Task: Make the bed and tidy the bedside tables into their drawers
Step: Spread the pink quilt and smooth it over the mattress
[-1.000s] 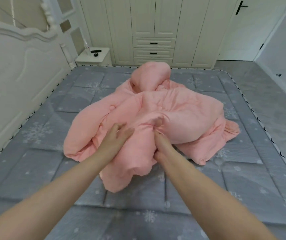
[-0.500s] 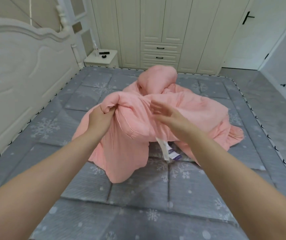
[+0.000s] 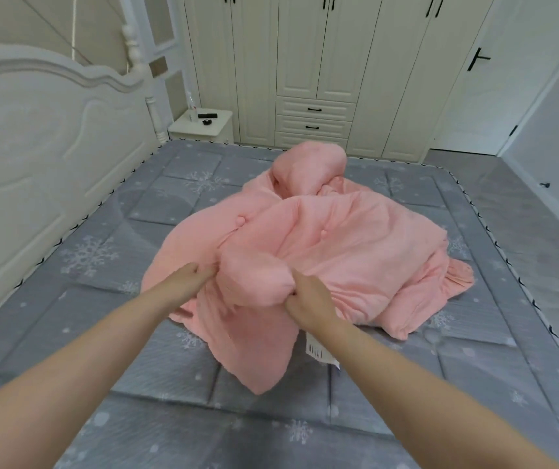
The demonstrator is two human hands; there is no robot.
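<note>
A crumpled pink quilt (image 3: 349,245) lies heaped in the middle of the grey snowflake-patterned mattress (image 3: 68,299). My left hand (image 3: 188,277) pinches a fold at the quilt's near edge. My right hand (image 3: 306,301) is clenched on a bunched corner beside it, about a hand's width to the right. A white care label (image 3: 318,350) hangs out under my right wrist. A flap of quilt droops toward me between the two arms.
A white headboard (image 3: 34,147) runs along the left. A white bedside table (image 3: 203,125) at the far left corner carries a bottle and small dark items. Cream wardrobes with drawers (image 3: 315,118) stand behind the bed; grey floor and a door lie to the right.
Both hands have come down from the lifted fold and closer together. My right hand, open half a second ago, now grips a bunched corner. The view has tilted up a little.
</note>
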